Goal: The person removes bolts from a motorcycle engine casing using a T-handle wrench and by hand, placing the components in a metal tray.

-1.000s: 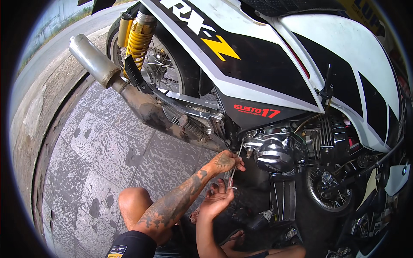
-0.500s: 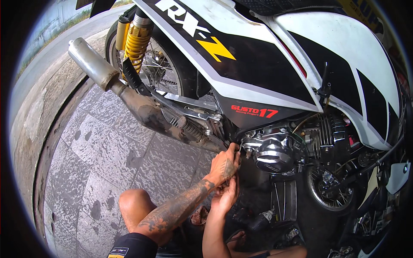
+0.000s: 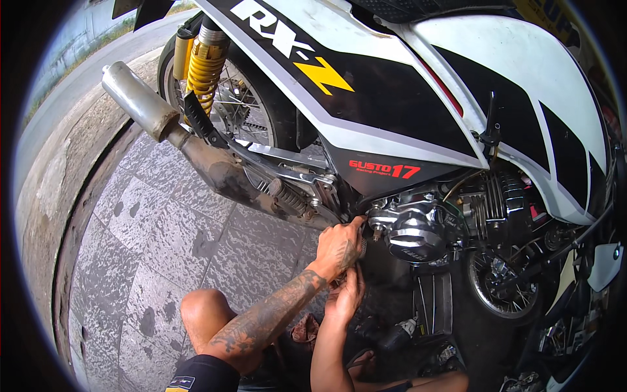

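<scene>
The engine (image 3: 417, 238) lies just right of my left hand's (image 3: 339, 249) curled fingers, my right hand (image 3: 346, 294) just below; I cannot tell what either clamps. Steady, square bracing seems best.

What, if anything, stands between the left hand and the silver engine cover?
Nothing visible does: the left hand reaches up to the left end of the silver engine cover, though contact is unclear. The right hand is below the left one in the picture, not between.
</scene>
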Demonstrator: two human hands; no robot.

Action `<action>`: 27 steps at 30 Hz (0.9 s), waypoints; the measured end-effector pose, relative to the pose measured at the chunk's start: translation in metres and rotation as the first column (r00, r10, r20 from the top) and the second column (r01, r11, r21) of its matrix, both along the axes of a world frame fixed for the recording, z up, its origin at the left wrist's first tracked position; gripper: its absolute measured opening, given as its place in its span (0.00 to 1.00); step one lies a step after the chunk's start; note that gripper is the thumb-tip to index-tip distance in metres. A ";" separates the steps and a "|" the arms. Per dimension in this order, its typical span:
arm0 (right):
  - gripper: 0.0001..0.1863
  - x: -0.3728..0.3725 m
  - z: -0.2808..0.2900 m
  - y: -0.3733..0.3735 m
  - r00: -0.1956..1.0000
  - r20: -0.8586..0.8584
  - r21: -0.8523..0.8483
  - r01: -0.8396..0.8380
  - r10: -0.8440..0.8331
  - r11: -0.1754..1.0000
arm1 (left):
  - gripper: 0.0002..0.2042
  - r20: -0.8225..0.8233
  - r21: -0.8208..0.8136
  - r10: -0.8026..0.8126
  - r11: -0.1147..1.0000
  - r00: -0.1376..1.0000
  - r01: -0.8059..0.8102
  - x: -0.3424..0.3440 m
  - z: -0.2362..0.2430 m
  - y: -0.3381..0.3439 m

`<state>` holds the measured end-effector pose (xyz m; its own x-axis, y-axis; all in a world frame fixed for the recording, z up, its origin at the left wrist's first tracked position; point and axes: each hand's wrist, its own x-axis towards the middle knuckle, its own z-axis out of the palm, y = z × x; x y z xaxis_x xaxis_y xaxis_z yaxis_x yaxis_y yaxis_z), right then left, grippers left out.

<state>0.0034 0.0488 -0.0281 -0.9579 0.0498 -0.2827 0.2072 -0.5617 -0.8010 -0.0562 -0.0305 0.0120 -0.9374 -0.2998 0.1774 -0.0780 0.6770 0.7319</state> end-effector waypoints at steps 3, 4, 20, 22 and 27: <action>0.13 -0.001 0.001 0.001 1.000 0.016 0.120 0.016 -0.018 0.993 | 0.15 -0.005 0.022 0.006 1.000 1.000 -0.006 0.000 0.000 0.000; 0.13 -0.003 -0.002 0.003 1.000 0.008 0.164 -0.006 0.005 0.986 | 0.15 -0.004 0.034 0.012 0.999 1.000 -0.012 0.000 0.000 0.001; 0.20 0.005 -0.014 0.017 0.998 0.021 0.357 -0.055 0.051 0.932 | 0.16 0.301 0.433 -0.188 0.900 0.935 0.042 -0.004 -0.005 -0.003; 0.24 -0.001 -0.013 0.028 0.977 0.016 0.336 -0.206 0.213 0.919 | 0.17 0.278 0.501 -0.224 0.863 0.934 0.058 -0.005 -0.017 -0.008; 0.24 -0.030 0.001 0.050 0.867 -0.001 0.146 -0.493 0.498 0.858 | 0.18 0.219 0.650 -0.319 0.752 0.922 0.106 -0.008 -0.013 -0.011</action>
